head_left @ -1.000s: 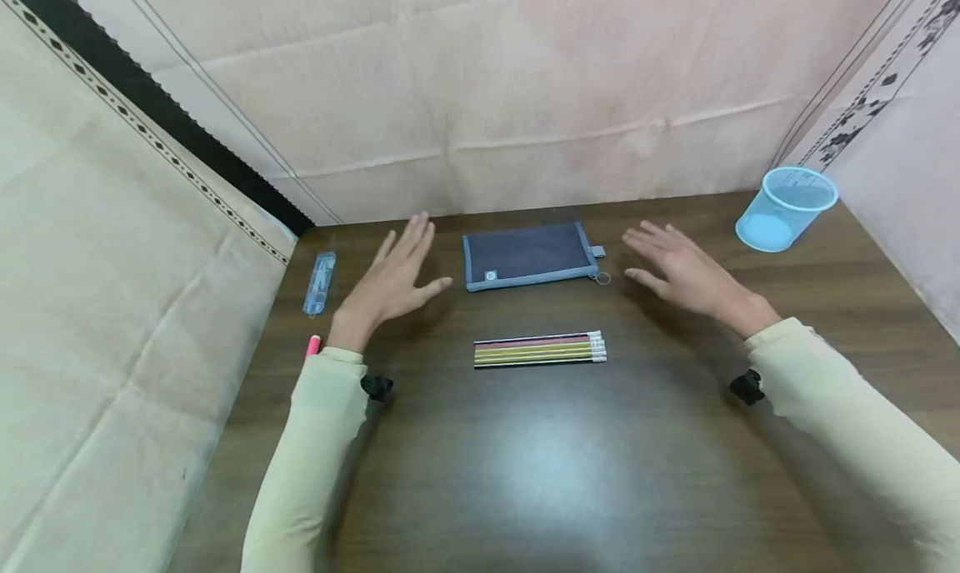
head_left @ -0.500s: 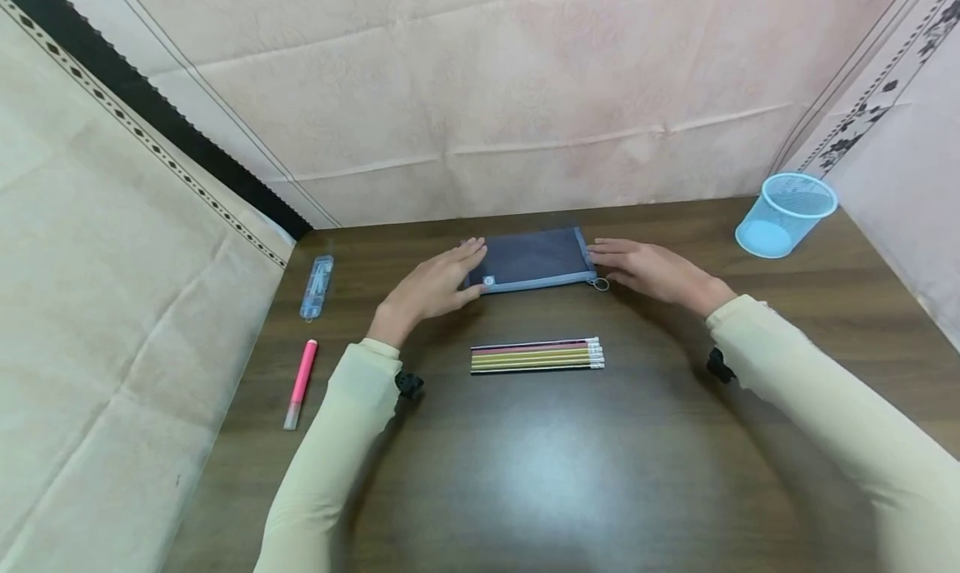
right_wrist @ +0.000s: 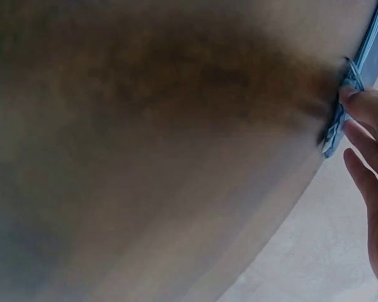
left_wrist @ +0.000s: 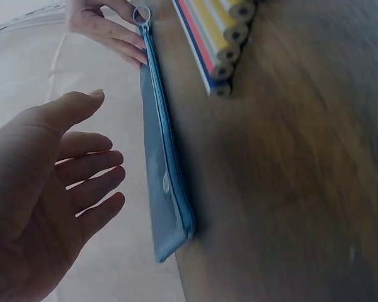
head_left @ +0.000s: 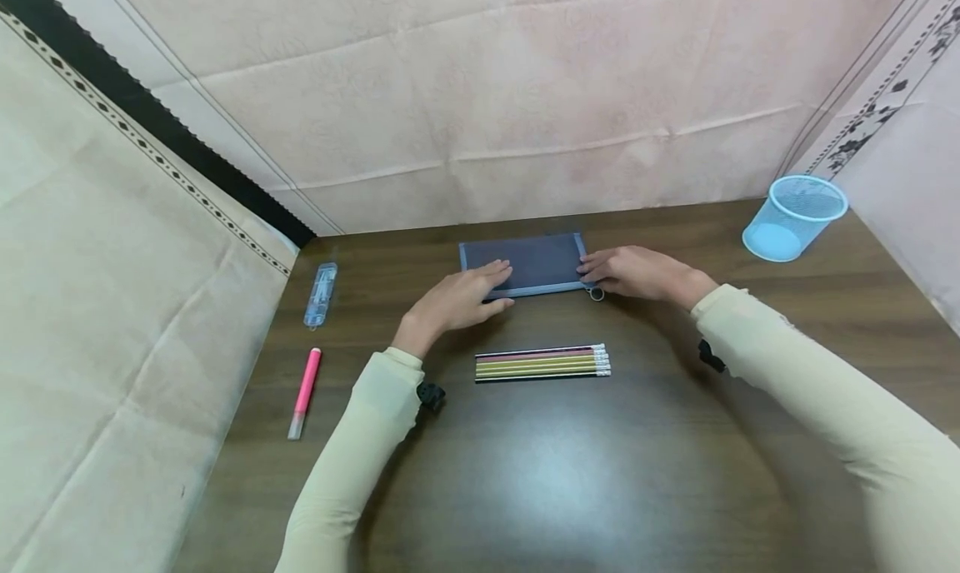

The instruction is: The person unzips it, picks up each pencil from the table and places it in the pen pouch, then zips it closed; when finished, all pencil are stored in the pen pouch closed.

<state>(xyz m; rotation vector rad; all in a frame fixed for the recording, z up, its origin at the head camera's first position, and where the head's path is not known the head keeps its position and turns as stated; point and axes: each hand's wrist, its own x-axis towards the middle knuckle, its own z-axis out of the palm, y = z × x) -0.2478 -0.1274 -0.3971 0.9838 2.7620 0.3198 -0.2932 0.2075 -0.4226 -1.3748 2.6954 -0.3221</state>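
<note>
A flat dark-blue zip pouch (head_left: 540,256) with light-blue edging lies near the back of the table. My right hand (head_left: 633,271) has its thumb and fingertips at the pouch's right end, by the zip's ring (head_left: 596,294). The right wrist view shows the thumb (right_wrist: 356,97) pressed against that end, fingers curled behind it. Over the pouch's near left corner my left hand (head_left: 456,300) extends its fingers, partly hiding it; in the left wrist view these fingers (left_wrist: 91,167) are apart from the pouch. A row of several pencils (head_left: 542,363) lies in front, eraser ends to the right.
On the left side lie a clear blue case-like item (head_left: 321,295) and a pink marker (head_left: 305,392). A light-blue mesh cup (head_left: 795,217) stands at the back right. Cloth (head_left: 487,123) hangs behind the table (head_left: 637,473) and along both sides.
Both hands have come inward to the pouch from either side. The right fingers now hold its right end, and the left hand has moved right and nearer, uncovering the pink marker.
</note>
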